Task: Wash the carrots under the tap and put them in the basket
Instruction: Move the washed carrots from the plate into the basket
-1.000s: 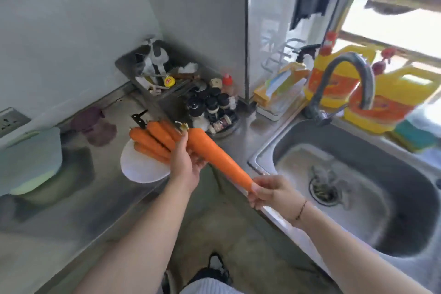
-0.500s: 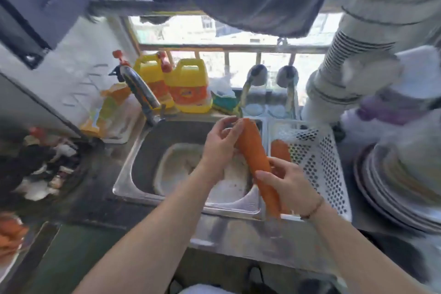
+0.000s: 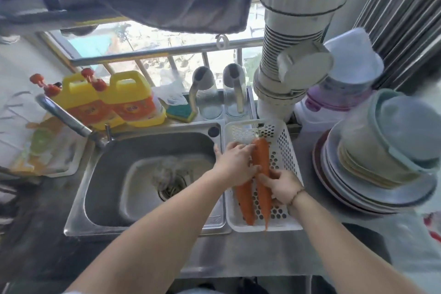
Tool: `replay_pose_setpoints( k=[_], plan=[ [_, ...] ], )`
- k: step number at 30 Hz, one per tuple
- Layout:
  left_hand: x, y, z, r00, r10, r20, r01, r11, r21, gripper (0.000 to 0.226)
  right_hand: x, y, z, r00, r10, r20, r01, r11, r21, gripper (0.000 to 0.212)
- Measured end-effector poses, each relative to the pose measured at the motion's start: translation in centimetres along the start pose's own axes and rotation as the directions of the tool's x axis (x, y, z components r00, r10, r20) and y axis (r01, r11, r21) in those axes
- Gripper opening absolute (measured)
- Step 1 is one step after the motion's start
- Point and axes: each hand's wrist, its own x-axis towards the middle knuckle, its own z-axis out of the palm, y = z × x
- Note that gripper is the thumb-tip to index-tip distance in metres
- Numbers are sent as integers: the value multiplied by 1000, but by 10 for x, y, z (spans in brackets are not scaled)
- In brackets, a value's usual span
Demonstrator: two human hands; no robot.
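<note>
Both hands over the white perforated basket (image 3: 286, 150), which sits just right of the steel sink (image 3: 143, 174), at about 3 o'clock from the drain (image 3: 171, 186).

Two carrots in the basket, side by side, tips toward 6 o'clock. Longer carrot (image 3: 261, 162) runs from the basket's far end, thick end at 12 o'clock, down to the near rim. Second carrot (image 3: 245, 200) lies touching it on the 9 o'clock side; its upper half is hidden under the left hand.

Left hand (image 3: 235, 164): comes in from 7 o'clock, palm down, fingers slightly spread and gently curled, fingertips lying on the longer carrot's upper half from its left side. Whether they wrap it, can't tell.

Right hand (image 3: 281, 186): comes in from 5 o'clock, fingers (image 3: 265, 178) curled onto the longer carrot's mid-length from the right side, pinching it; the carrot passes under the fingertips, thumb side hidden. Bracelet on that wrist.

Tap (image 3: 62, 114) at 10 o'clock from the sink, spout blurred. Two yellow detergent jugs (image 3: 128, 98) behind the sink at 12 o'clock, green sponge (image 3: 181, 112) beside them. Stack of plates and bowls (image 3: 377, 169) at 3 o'clock from the basket.
</note>
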Motion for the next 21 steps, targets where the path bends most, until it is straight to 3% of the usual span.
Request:
replay_pose_setpoints(
  k=[5,10,12,16,19,21],
  plan=[
    [4,-14,15,996,83,-27,-81,993,85,52,24,10,8,998,-29,-64,10,959,-284,18],
    [-3,-24,26,981,187,-43,-176,967,182,42,29,14,15,987,-118,-106,7,703,-711,43],
    [-6,-26,28,979,199,-34,-189,963,190,42,28,10,17,994,-69,-82,-23,613,-790,52],
    [-13,-33,33,974,214,-75,-204,970,131,43,20,-5,16,998,-41,-51,-17,582,-813,43],
    [-24,-44,29,957,212,-198,-207,977,44,44,5,-29,26,973,-204,-104,-8,425,-905,38],
    [-40,-61,25,937,151,-315,-173,984,-42,40,-7,-53,49,927,-370,-54,98,379,-920,33]
  ],
)
